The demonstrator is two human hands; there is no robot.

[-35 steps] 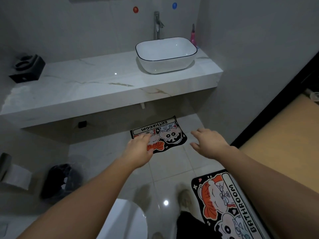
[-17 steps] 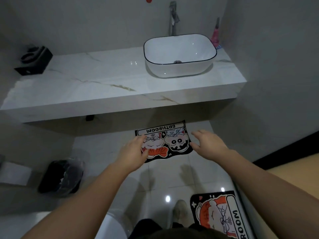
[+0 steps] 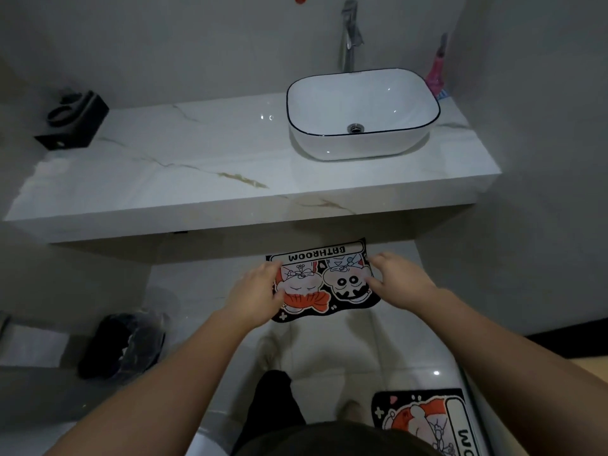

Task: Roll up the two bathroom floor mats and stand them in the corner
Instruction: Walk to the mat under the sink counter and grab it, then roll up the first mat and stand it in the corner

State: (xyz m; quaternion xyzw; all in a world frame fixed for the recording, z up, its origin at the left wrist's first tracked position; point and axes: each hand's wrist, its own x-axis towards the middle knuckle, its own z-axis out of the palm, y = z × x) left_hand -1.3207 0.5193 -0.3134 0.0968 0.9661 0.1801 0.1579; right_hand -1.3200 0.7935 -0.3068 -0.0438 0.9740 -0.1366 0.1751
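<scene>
- Nothing is rolled yet: the far mat point(image 3: 324, 281) lies flat on the floor point(image 3: 378, 343) under the counter point(image 3: 230, 153), and the near mat point(image 3: 424, 419) lies flat too (only partly in frame).
- The left hand point(image 3: 255, 294) and right hand point(image 3: 399, 284) hover at the far mat's sides, fingers loosely spread, holding nothing.
- Left to do: roll both mats and stand them in the corner.

The countertop slab point(image 3: 197, 153) overhangs the far edge of the far mat point(image 3: 320, 281) and blocks approach from above there. The mat's near edge and both sides lie on open floor tile point(image 3: 345, 350). The left hand point(image 3: 255, 296) and right hand point(image 3: 399, 284) occupy the side edges. A lined waste bin point(image 3: 128, 343) stands well apart to the left. The right wall point(image 3: 533, 209) is near the mat's right side. Bare tile separates the far mat from the second mat point(image 3: 427, 419).
</scene>
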